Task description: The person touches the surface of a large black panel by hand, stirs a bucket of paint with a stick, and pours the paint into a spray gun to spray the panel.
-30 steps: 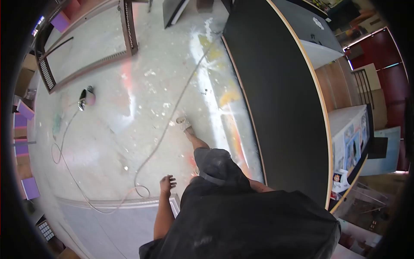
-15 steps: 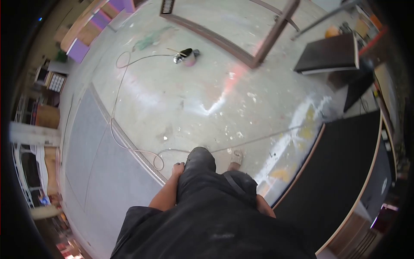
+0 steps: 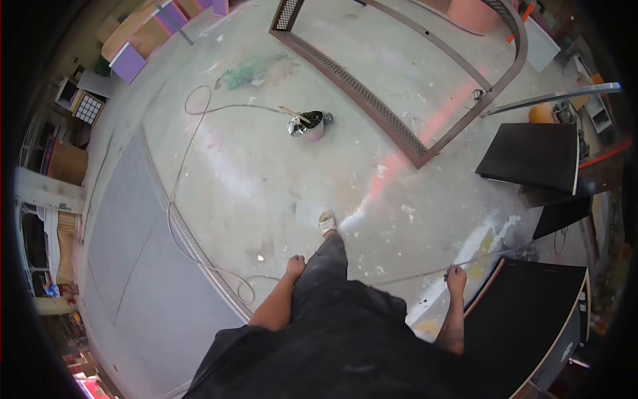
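While the head view looked down, the left hand hung beside the thigh and the right hand out over the hose, which ran crosswise there. Both hands' fingers were curled; whether they gripped anything could not be told. The paint can stood on the floor well ahead, nearer the left hand.

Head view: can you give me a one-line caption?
One foot forward on a stained floor, left hand and right hand low, pot and frame ahead.
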Available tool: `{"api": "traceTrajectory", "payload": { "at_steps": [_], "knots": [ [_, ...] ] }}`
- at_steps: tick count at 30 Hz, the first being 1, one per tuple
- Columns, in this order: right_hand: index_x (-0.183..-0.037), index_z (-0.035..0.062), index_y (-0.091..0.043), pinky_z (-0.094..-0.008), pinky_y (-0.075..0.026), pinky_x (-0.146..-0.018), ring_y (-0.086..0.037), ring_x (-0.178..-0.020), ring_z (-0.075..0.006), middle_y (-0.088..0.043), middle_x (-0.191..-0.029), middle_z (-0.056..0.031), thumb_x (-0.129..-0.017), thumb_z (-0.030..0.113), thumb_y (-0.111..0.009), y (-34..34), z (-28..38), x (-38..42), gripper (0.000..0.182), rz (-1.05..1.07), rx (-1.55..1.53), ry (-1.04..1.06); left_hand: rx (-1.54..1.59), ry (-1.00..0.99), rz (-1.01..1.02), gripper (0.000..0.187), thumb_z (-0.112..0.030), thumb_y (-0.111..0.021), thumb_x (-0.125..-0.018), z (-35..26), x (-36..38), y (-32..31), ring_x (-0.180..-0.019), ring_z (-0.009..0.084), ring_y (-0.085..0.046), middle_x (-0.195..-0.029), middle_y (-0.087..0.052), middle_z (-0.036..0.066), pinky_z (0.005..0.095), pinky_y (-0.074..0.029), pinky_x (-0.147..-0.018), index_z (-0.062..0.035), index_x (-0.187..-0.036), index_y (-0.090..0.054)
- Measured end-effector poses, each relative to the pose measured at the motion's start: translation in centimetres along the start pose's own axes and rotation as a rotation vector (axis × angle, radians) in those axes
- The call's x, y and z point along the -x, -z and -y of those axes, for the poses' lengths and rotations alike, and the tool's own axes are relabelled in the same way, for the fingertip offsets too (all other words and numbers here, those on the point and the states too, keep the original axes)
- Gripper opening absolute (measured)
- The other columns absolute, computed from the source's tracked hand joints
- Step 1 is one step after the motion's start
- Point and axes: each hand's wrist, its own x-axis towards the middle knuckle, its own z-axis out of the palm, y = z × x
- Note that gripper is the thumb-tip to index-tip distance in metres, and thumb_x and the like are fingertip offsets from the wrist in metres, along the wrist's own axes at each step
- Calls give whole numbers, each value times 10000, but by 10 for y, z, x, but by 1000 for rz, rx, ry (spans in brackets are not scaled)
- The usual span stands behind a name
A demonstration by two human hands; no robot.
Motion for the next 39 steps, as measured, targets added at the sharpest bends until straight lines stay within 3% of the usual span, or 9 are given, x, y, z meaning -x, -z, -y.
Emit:
{"api": "traceTrajectory", "payload": {
  "at_steps": [7, 10, 11, 15, 20, 22, 23, 25, 39],
  "knots": [
    [-1077, -64, -643, -322, -567, -589, -702, -695, -233, -702, -866, -182, -950, 177, -523, -96, 153, -41, 298, 536, -152, -224, 101, 296, -24, 750, -634, -432, -972, -56, -85, 154, -555, 251, -671, -566, -628, 167, 411, -544, -629, 15, -697, -689],
    [-1106, 23, -679, -392, -570, -615, -704, -782, -286, -694, -991, -152, -862, 216, -647, -179, 135, -49, 314, 545, -19, 57, 295, 274, 128, 634, -544, -462, -989, -29, -131, 205, -662, 271, -677, -762, -663, 141, 392, -575, -582, 59, -975, -656],
    [-1084, 58, -703, -475, -564, -683, -693, -806, -348, -676, -1024, -162, -816, 232, -675, -223, 103, -61, 321, 422, 506, 671, 389, 356, 185, 623, -534, -453, -996, -30, -154, 222, -705, 293, -677, -821, -662, 154, 424, -579, -562, 61, -980, -638],
    [-907, 9, -732, -448, -551, -718, -706, -774, -316, -729, -888, -159, -827, 225, -516, -247, 246, -43, 316, 678, 186, -346, 299, 335, 415, 567, -519, -432, -1005, -43, -242, 289, -690, 318, -669, -888, -674, 171, 423, -575, -597, 14, -1080, -610],
    [-988, -18, -725, -471, -554, -797, -701, -888, -385, -718, -1031, -209, -804, 181, -524, -320, 357, -111, 338, 510, 71, -300, 105, 409, 622, 536, -492, -439, -1012, -86, -373, 365, -745, 329, -676, -1000, -684, 159, 450, -574, -676, 3, -1159, -581],
    [-1008, -30, -727, -491, -534, -871, -671, -1004, -433, -696, -1052, -266, -786, 179, -553, -385, 377, -157, 351, 350, 11, -229, -63, -368, 919, 506, -475, -446, -1008, -106, -425, 413, -750, 301, -683, -999, -686, 159, 386, -562, -619, -6, -1150, -577],
    [-1008, -41, -723, -493, -527, -884, -669, -1006, -431, -691, -1055, -275, -802, 190, -540, -401, 410, -175, 359, 357, 2, -240, 142, -31, 720, 481, -447, -546, -989, -124, -440, 449, -1047, 358, -633, -1175, -649, 126, 519, -504, -978, -68, -1285, -560],
    [-1002, -37, -724, -498, -521, -893, -667, -1005, -431, -687, -1055, -283, -819, 207, -533, -412, 494, -202, 360, 355, -80, -277, 143, 313, 461, 452, -403, -503, -1009, -202, -469, 489, -962, 310, -637, -1093, -651, 178, 442, -553, -804, -10, -1221, -570],
    [-956, 57, -717, -521, -531, -815, -677, -894, -421, -701, -910, -229, -833, 171, -517, -672, 704, -253, 261, 240, -269, -138, -230, -217, 814, 459, -374, -470, -1025, -356, -856, 507, -825, 273, -660, -998, -660, 173, 393, -584, -693, 56, -1120, -597]
  ]
}}
